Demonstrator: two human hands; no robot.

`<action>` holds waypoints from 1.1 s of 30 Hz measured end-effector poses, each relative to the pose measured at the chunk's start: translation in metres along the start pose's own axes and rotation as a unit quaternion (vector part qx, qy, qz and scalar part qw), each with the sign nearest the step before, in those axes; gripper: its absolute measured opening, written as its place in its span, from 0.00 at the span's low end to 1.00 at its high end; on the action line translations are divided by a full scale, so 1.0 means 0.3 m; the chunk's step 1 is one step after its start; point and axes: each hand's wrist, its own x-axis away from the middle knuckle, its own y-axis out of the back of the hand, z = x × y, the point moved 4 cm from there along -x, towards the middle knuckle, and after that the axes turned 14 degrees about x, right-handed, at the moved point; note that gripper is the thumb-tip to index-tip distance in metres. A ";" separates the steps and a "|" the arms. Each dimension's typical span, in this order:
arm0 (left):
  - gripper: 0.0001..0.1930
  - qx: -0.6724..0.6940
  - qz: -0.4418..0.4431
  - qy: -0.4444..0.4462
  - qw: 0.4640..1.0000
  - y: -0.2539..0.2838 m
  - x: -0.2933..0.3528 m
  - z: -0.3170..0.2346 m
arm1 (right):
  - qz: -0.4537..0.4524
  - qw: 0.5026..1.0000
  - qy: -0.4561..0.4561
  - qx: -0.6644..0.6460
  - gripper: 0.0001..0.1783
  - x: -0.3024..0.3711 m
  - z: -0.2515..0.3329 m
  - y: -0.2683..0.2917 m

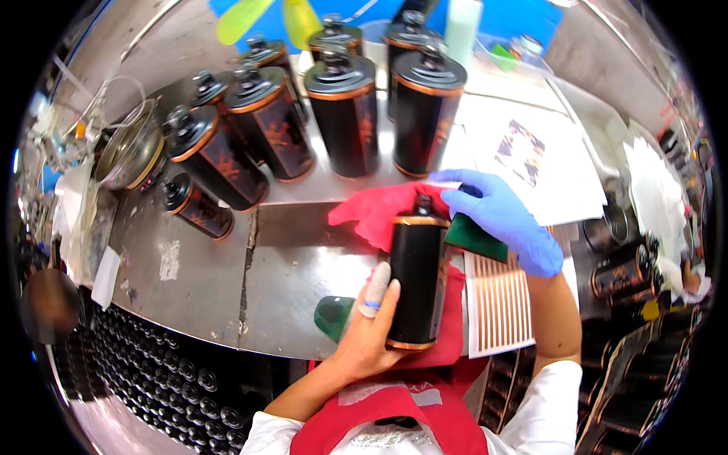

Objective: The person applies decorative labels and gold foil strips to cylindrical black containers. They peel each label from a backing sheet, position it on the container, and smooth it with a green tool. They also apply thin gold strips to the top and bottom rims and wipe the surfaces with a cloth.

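A black bottle (415, 280) with copper-coloured bands and a narrow dark neck tilts slightly over a red cloth (453, 303). My left hand (368, 322), bare with a whitish wrap on one finger, is closed around its lower left side. My right hand (497, 216), in a blue glove, has curled fingers over a flat dark green piece (476, 239) beside the bottle's shoulder; part of that piece is hidden. Behind the neck lies a bunched part of the red cloth. Another green piece, translucent and rounded (332, 317), rests near my left wrist.
Several black bottles with dark caps (343, 121) stand across the back, one smaller bottle (199, 206) at left. A sheet with copper stripes (500, 303) and white papers (557, 163) lie at right. A metal pan (130, 155) is far left; racked bottles (174, 375) fill the space below the table edge.
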 end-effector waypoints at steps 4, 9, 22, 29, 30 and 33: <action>0.48 0.028 -0.013 -0.008 1.000 0.021 0.025 -0.004 | 0.126 0.980 -0.041 0.145 0.16 -0.105 0.053 -0.021; 0.45 0.000 -0.010 -0.010 1.000 0.061 0.067 0.004 | 0.138 0.973 -0.011 0.182 0.14 -0.093 0.104 -0.033; 0.27 -0.280 -0.417 0.199 0.841 0.681 0.644 0.020 | -0.013 0.926 0.300 0.228 0.09 -0.065 0.732 -0.580; 0.28 -0.507 -0.470 0.547 0.472 0.856 1.406 0.176 | -0.009 0.892 0.360 0.274 0.10 -0.246 0.769 -0.858; 0.24 -0.486 -0.455 0.565 0.487 0.861 1.471 0.218 | 0.000 0.900 0.359 0.249 0.10 -0.265 0.760 -0.872; 0.13 -0.443 -0.477 0.542 0.532 0.881 1.512 0.249 | 0.007 0.897 0.369 0.245 0.12 -0.249 0.775 -0.849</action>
